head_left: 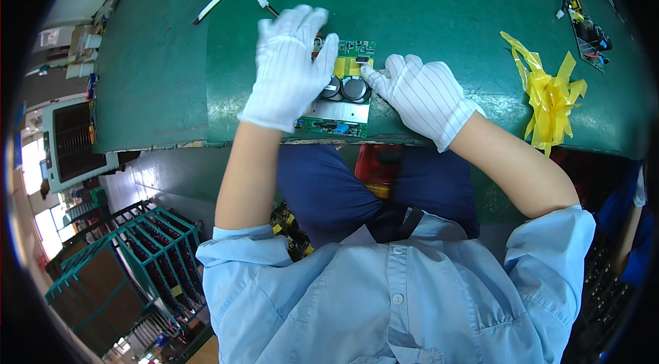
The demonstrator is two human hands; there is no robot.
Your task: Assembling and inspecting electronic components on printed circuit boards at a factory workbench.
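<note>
Over the left of a green rectangular circuit board (349, 111) on the green tabletop (425, 7), the white-gloved left hand (288, 69) is loosely spread; the board's right edge is touched by the half-curled white-gloved right hand (424, 94), its grip indiscernible.

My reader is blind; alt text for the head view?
A gloved left hand is over a circuit board on a green table, the gloved right hand at the board's right edge. Yellow strips lie farther right.

White gloves (424, 93) with thin dark stripes cover the hands (288, 65); a light blue, buttoned, short-sleeved shirt (343, 302) fills the lower frame; navy trousers (326, 185) show mid-frame.
</note>
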